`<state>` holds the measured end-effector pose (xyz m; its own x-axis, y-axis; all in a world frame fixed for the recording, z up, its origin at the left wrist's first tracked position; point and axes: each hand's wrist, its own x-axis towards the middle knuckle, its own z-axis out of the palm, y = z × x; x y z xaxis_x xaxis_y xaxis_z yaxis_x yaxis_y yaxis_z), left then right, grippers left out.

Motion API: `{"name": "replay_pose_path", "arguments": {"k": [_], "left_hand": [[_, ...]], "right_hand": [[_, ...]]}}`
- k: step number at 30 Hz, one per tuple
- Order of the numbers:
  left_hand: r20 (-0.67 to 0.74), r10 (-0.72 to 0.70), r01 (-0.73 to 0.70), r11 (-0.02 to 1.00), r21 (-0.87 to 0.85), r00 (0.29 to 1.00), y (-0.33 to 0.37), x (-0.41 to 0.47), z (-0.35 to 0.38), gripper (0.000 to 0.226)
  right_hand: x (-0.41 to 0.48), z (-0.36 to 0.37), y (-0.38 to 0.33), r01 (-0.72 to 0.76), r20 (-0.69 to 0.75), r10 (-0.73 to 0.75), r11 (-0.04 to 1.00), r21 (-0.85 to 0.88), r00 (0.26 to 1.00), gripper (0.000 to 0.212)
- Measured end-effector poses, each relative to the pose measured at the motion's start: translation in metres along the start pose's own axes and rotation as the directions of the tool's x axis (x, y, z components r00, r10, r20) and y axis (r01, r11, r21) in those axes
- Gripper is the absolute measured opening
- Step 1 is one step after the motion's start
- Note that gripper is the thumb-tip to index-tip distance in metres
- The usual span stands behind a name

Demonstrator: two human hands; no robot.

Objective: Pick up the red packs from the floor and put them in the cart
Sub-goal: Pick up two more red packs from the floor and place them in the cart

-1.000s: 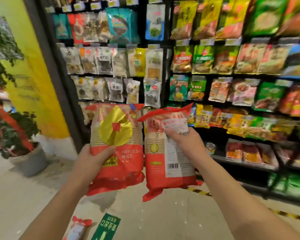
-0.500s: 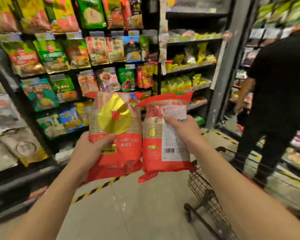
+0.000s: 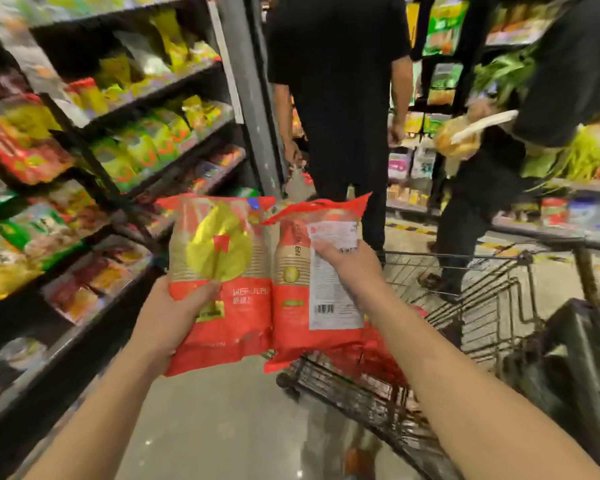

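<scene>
Head view, shop aisle; frame motion-blurred throughout.

Left hand (image 3: 174, 317): closed around the lower left edge of a red plastic pack with a large yellow leaf-shaped emblem (image 3: 222, 282), thumb across its front. Pack is upright, front face towards the camera, held in the air above the pale floor (image 3: 222, 427).

Right hand (image 3: 347, 268): gripping a second red plastic pack with a white printed label and barcode (image 3: 312, 289), fingers over the upper part of the label. This pack is also upright, tilted slightly to the right. The two packs sit side by side, edges touching or nearly so (blur prevents telling which).

Black wire shopping cart (image 3: 482, 306): to the right, just beyond and below the right-hand pack. The pack's lower edge overlaps the cart's near left corner in the view; neither pack is inside the basket. Red material shows within the basket (image 3: 371, 358), too blurred to identify.

Left: dark shelving stocked with yellow, green and red packets (image 3: 118, 147). Far centre: a person in black clothing (image 3: 340, 98), standing. Far right: a second person in black (image 3: 499, 161), bending, holding something orange.
</scene>
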<state>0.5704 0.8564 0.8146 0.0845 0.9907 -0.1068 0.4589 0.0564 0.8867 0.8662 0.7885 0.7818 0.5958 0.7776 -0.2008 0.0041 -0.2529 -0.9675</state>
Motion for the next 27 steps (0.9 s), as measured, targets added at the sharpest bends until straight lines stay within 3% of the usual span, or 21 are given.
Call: {"name": "replay_pose_path", "arguments": {"k": [4,8,10,13,16,18,21,25,27], "left_hand": [[0.17,-0.072,0.059,0.995,0.078,0.983,-0.004,0.047,0.098,0.058],[0.29,-0.107,0.052,0.98,0.191,0.951,-0.024,0.082,0.184,0.029],[0.369,-0.147,0.069,0.974,0.218,0.918,-0.039,0.097,0.222,0.025],[0.479,-0.192,0.079,0.966,0.247,0.857,-0.061,0.12,0.269,0.04],[0.612,-0.296,0.133,0.945,0.297,0.733,-0.088,0.143,0.309,0.067],[0.641,-0.345,0.167,0.932,0.323,0.685,-0.107,0.155,0.332,0.071],[0.632,-0.366,0.188,0.924,0.332,0.683,-0.134,0.17,0.366,0.068],[0.622,-0.405,0.21,0.907,0.365,0.67,-0.169,0.193,0.396,0.087],[0.626,-0.419,0.215,0.901,0.377,0.657,-0.187,0.202,0.408,0.078]], "right_hand": [[0.053,-0.055,0.054,-0.064,-0.084,0.06,0.997,-0.046,0.995,0.042],[0.088,-0.102,0.11,-0.232,-0.177,0.222,0.972,-0.036,0.959,0.079],[0.1,-0.122,0.137,-0.291,-0.227,0.275,0.956,-0.039,0.934,0.077],[0.115,-0.143,0.176,-0.393,-0.312,0.363,0.919,-0.036,0.878,0.068],[0.134,-0.149,0.217,-0.451,-0.358,0.412,0.892,-0.029,0.838,0.05],[0.148,-0.145,0.243,-0.496,-0.377,0.455,0.868,-0.012,0.806,0.049],[0.168,-0.139,0.282,-0.56,-0.411,0.512,0.829,0.004,0.755,0.057],[0.186,-0.13,0.329,-0.618,-0.356,0.596,0.784,0.062,0.72,0.073],[0.193,-0.127,0.349,-0.63,-0.351,0.622,0.769,0.106,0.7,0.069]]}}
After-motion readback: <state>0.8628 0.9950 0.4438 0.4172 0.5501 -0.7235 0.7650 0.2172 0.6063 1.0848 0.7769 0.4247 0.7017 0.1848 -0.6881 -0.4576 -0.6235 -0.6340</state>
